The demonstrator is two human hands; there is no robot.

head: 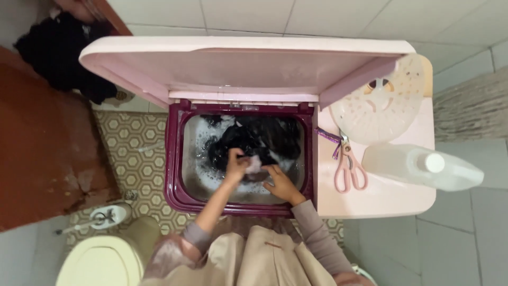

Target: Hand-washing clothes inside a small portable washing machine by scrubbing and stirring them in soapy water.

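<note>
Both hands are down in the wash tub: the left hand is closed on a fold of the dark wet laundry, and the right hand lies half-open on the same cloth. The laundry is heaped across the tub's far half in soapy water. The maroon rim hems them in closely. To the right, on the machine's pink top, pink scissors point away and a white bottle lies cap rightward.
</note>
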